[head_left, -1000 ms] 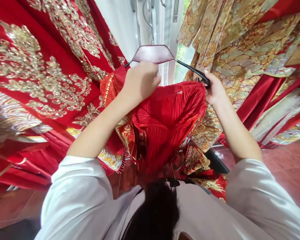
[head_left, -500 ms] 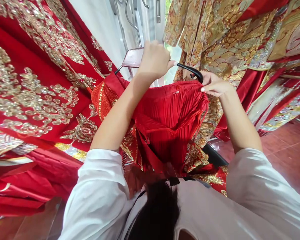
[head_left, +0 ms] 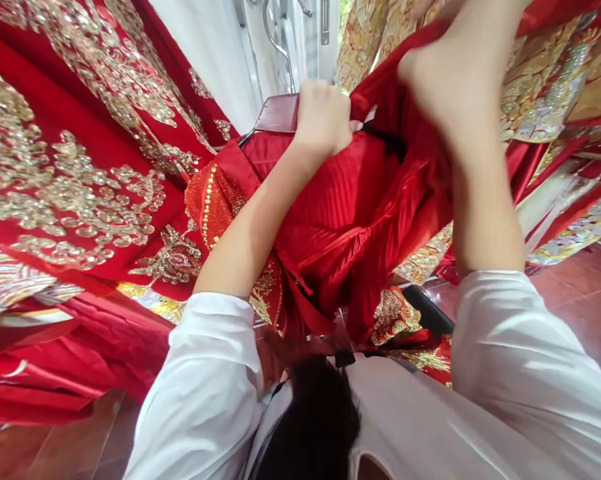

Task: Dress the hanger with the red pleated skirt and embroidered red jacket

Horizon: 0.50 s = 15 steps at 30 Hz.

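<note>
My left hand [head_left: 325, 117] is closed around the middle of a black hanger [head_left: 247, 138], beside a dark maroon plate [head_left: 279, 113]. From the hanger hangs a red pleated garment [head_left: 330, 193], with orange-red sequinned cloth [head_left: 203, 200] on its left side. My right hand [head_left: 455, 73], slightly blurred, is raised at the upper right and grips the garment's upper edge, pulling it above the hanger's right arm. That arm is mostly covered by the red cloth. Most fingers of my right hand are hidden or cut by the frame's top.
Red cloth with clear beading [head_left: 90, 193] hangs close on the left. Gold patterned garments [head_left: 535, 87] hang at the right. A curved metal hook [head_left: 280, 50] stands behind my left hand. Reddish floor tiles [head_left: 580, 287] show at the lower right.
My right hand has moved up and right from the hanger's end, lifting the garment's right side with it. My left hand stays on the hanger.
</note>
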Available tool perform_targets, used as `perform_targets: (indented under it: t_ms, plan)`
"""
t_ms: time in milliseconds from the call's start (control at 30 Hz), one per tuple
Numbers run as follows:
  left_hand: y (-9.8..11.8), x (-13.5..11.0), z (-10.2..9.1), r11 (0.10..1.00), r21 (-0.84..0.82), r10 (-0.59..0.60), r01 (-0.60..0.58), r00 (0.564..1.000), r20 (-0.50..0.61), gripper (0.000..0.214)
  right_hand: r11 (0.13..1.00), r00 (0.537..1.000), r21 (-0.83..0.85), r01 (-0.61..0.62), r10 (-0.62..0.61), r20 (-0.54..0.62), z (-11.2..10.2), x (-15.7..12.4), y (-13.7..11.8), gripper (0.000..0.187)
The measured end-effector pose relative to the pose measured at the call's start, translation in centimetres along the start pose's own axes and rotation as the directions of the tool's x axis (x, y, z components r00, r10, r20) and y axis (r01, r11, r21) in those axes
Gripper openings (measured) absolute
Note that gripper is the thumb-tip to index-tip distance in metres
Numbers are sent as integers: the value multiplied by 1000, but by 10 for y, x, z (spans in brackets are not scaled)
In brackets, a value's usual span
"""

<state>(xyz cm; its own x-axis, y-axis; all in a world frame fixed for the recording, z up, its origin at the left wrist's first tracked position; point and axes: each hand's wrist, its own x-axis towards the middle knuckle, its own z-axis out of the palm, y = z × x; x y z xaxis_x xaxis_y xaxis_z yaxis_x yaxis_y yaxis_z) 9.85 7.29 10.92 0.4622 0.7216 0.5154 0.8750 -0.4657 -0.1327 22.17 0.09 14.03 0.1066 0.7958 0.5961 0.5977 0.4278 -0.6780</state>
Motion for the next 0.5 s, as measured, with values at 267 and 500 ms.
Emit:
perform_targets:
  t_ms: [267,500]
  plan:
    - [-32,-26,-26,935,-128,338,-329,940,52,27,550,909,-758,351,-6,416,114,-90,52,41]
    - [-104,-78,-38,935,-322,29,-146,939,-343,29,694,927,-638,335,-122,355,67,-65,57,37]
